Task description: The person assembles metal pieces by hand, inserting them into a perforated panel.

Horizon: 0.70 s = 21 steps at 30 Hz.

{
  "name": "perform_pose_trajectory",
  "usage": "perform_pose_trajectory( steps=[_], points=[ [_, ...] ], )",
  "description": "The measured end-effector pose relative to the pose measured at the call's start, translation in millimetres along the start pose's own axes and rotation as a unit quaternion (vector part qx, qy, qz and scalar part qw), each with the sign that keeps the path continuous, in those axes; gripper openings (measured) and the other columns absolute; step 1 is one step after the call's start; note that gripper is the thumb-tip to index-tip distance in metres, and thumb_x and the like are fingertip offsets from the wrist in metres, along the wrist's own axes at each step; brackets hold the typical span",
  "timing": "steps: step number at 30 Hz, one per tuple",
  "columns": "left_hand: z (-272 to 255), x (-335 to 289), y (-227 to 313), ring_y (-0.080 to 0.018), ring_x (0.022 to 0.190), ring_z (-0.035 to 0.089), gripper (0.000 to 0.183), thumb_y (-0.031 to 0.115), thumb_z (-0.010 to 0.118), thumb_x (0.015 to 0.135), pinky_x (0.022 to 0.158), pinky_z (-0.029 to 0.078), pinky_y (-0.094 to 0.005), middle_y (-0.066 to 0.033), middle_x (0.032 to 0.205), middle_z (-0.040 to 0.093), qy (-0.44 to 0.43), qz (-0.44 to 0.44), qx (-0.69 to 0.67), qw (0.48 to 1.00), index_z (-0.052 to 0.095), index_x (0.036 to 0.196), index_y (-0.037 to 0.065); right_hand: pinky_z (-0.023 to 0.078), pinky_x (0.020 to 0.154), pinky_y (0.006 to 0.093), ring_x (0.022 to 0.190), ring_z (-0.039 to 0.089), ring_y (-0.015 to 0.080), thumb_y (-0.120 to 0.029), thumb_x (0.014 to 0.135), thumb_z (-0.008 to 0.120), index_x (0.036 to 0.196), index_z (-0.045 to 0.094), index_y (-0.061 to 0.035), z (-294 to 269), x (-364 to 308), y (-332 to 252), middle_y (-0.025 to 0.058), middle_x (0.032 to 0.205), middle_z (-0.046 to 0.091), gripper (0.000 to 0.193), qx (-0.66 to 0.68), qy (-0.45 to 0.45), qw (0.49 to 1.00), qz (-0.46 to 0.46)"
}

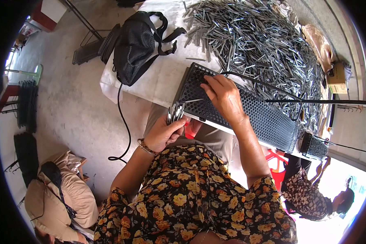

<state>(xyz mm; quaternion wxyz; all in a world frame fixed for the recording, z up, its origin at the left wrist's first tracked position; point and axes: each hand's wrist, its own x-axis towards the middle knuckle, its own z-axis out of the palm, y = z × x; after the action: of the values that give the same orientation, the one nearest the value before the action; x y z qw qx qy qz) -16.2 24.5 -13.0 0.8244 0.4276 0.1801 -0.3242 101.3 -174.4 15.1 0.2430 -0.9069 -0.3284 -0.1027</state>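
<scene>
Head cam: L hand [165, 133] grips bunch of metal strips [176, 114], near side of perf. black panel [268, 122]; R hand [224, 96] at panel's left end, fingers bent, can't tell if holding anything. Best keep bunch snug, tips up.

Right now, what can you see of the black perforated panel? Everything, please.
The black perforated panel is long and flat, covered in rows of small holes; metal or plastic, I can't tell. It lies along the near edge of the table, slanting down rightward in the picture. The right hand is over its left end, apparently touching it. A pile of metal strips lies beyond its far side.
</scene>
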Motion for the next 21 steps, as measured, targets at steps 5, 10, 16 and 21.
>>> perform_pose_trajectory(
  steps=[5, 10, 16, 21],
  points=[
    [-15.0, -6.9, 3.4, -0.0023, 0.049, 0.035, 0.015, 0.019, 0.055, 0.094, 0.040, 0.024, -0.0181, 0.0023, 0.066, 0.048, -0.026, -0.019, 0.035, 0.999, 0.057, 0.101, 0.006, 0.048, 0.074, 0.0379, 0.078, 0.058, 0.0298, -0.019, 0.078, 0.071, 0.102, 0.064, -0.0020, 8.0, -9.4, -24.2, 0.0112, 0.091, 0.059, 0.030, 0.096, 0.023, 0.994, -0.052],
    [-34.8, -26.4, 26.9, -0.0018, 0.047, 0.036, 0.017, 0.019, 0.058, 0.092, 0.040, 0.025, -0.0181, 0.0023, 0.063, 0.049, 0.018, 0.004, 0.081, 0.997, 0.058, 0.098, 0.003, 0.047, 0.078, 0.0362, 0.088, 0.056, 0.0261, -0.017, 0.075, 0.072, 0.096, 0.065, -0.0013, 28.0, -32.9, -42.9, 0.0088, 0.100, 0.057, 0.028, 0.058, -0.018, 0.997, -0.050],
    [-6.4, -16.0, 23.2, -0.0021, 0.047, 0.034, 0.015, 0.017, 0.054, 0.094, 0.040, 0.023, -0.0187, 0.0027, 0.062, 0.045, -0.022, 0.007, 0.036, 0.999, 0.057, 0.099, 0.004, 0.047, 0.076, 0.0358, 0.087, 0.057, 0.0252, -0.011, 0.072, 0.072, 0.093, 0.067, -0.0033, 26.8, -38.4, -39.9, 0.0079, 0.097, 0.059, 0.024, 0.078, 0.048, 0.994, -0.054],
    [8.1, 6.8, 8.1, -0.0014, 0.050, 0.036, 0.017, 0.024, 0.055, 0.095, 0.043, 0.025, -0.0161, 0.0033, 0.069, 0.051, -0.047, -0.019, -0.023, 0.998, 0.058, 0.098, 0.008, 0.050, 0.063, 0.0270, 0.071, 0.062, 0.0140, -0.003, 0.080, 0.071, 0.095, 0.065, -0.0020, 6.9, -26.5, -27.3, 0.0078, 0.085, 0.064, 0.016, 0.250, 0.124, 0.934, 0.225]
  ],
)
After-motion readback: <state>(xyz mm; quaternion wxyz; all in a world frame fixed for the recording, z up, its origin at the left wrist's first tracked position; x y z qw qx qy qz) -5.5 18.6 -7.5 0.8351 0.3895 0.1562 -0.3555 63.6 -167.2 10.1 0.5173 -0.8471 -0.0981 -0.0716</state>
